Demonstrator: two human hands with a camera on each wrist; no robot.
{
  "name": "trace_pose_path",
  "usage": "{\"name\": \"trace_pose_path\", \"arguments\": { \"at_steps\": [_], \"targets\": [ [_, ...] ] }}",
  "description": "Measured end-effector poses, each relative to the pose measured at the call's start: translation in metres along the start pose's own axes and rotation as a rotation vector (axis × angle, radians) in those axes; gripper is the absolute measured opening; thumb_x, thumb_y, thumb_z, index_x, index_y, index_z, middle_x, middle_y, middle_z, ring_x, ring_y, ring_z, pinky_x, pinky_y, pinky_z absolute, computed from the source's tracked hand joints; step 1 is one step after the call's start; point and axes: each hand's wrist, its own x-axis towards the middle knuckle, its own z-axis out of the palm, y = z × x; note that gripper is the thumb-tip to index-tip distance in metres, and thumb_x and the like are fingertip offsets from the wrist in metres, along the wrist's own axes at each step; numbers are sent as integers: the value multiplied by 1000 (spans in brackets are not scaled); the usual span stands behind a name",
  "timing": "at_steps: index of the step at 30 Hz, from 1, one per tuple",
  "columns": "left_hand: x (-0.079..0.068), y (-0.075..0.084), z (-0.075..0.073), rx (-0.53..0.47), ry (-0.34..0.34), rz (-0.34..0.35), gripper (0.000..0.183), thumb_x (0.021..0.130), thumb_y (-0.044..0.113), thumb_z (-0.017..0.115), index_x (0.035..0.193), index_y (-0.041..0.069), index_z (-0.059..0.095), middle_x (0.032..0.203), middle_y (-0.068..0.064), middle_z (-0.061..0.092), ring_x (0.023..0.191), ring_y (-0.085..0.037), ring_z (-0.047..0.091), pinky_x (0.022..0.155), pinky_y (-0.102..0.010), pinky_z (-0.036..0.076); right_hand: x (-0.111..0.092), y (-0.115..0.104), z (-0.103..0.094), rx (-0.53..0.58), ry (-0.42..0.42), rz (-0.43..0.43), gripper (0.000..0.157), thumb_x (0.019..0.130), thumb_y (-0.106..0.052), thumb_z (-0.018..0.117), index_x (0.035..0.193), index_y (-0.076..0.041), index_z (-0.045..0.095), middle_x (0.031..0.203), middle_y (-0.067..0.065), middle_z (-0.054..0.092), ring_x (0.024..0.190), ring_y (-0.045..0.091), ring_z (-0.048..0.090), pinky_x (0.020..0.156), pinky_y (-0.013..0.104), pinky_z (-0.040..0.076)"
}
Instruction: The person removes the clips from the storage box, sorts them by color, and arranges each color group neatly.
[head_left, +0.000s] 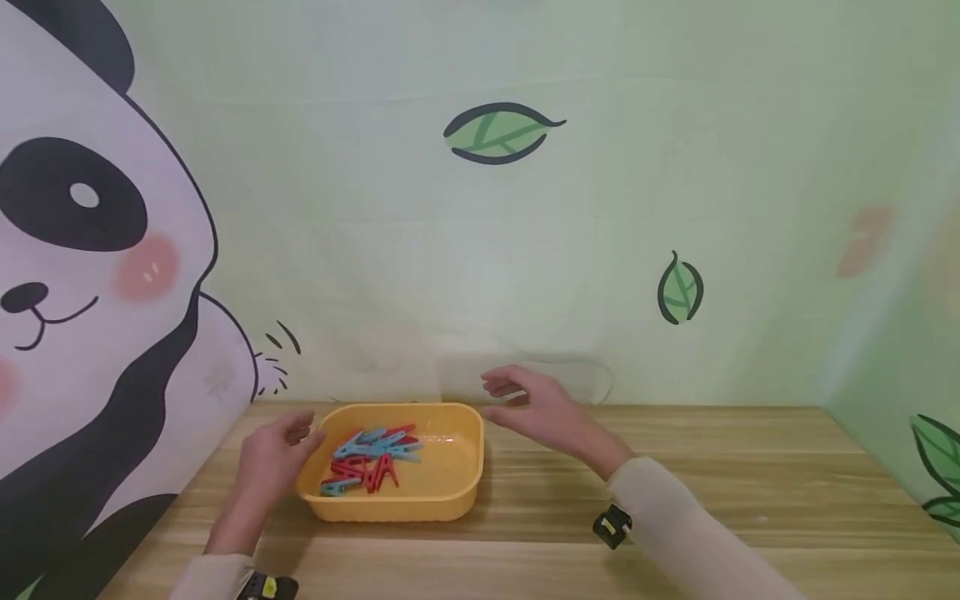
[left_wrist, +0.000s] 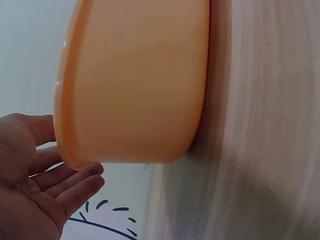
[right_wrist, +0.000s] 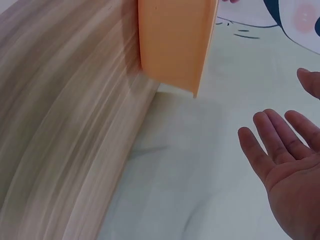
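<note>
A yellow plastic basin [head_left: 450, 502] stands on the wooden table in the head view. Red clothespins [head_left: 386, 472] and blue clothespins [head_left: 372, 446] lie heaped in its left half. My left hand [head_left: 273, 462] is at the basin's left rim, its fingers loosely extended. In the left wrist view those fingers [left_wrist: 82, 185] reach past the corner of the rim, overlapping it. To the right of the basin, my right hand [head_left: 543, 412] hovers with its fingers apart from the far right corner. The right wrist view shows its palm turned up and holding nothing.
Wood-grain tabletop [head_left: 712, 483] spreads to the right and in front of the basin. Behind it rises a pale green backdrop [head_left: 360, 208] with a printed panda [head_left: 75, 333] and leaves. Each wrist wears a black strap device [head_left: 612, 526].
</note>
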Motion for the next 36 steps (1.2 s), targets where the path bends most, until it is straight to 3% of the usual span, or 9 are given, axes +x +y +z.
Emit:
{"name": "trace_pose_path", "arguments": {
  "at_steps": [8,14,21,30,36],
  "targets": [
    [-2,-12,2,-21,7,8,36,105,11,65,134,-11,65,127,-29,70,119,-48,67,99,-56,58,12,-4,23,-3,-54,22,40,100,-21,78,133,-1,67,123,10,73,116,27,69,101,39,59],
    [-3,-21,2,-23,60,18,33,104,9,67,131,-9,69,124,-26,73,116,-44,70,98,-54,59,20,-8,36,2,-65,17,35,100,-19,77,130,-3,70,123,10,73,114,24,70,100,38,60],
    [2,-25,6,-56,44,33,34,103,11,69,130,-10,69,124,-26,73,115,-44,71,95,-51,60,27,0,49,-7,-79,10,32,100,-16,77,127,0,71,120,12,74,111,26,71,96,33,61],
    [1,-30,11,-56,79,18,33,104,12,69,131,-7,71,124,-24,74,115,-42,71,97,-52,60,32,7,65,23,-67,-50,23,98,-9,77,117,4,73,113,14,76,103,27,74,94,42,63],
    [0,-32,11,-68,71,-2,34,102,13,70,131,-5,71,125,-23,73,116,-40,71,96,-50,60,33,5,70,9,-63,-45,18,98,-10,78,112,0,75,110,10,77,101,24,74,90,32,63]
  ]
}}
